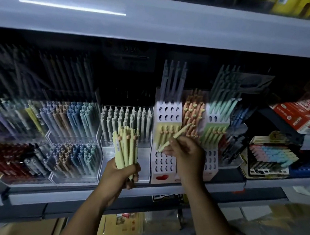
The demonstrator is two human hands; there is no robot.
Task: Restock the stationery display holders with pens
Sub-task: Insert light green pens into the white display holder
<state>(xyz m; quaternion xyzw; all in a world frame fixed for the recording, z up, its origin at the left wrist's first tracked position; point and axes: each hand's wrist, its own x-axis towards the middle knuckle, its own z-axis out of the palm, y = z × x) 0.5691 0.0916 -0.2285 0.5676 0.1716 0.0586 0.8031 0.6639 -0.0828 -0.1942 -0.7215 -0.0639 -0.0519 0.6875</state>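
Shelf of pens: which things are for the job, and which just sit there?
In use: pale yellow pen bundle, left hand; single pale yellow pen, right hand; white holder with round holes.
Just there: dark red pens; red-and-white cardboard boxes.

hands (120,172) (188,153): 2 | single yellow pen (177,135): 1 | grey pens (176,82): 4 | bundled yellow pens (125,144): perhaps ten

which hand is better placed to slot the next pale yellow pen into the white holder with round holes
Right. The right hand pinches one pale yellow pen in front of the white holder with round holes. The left hand is full, gripping a bundle of pale yellow pens.
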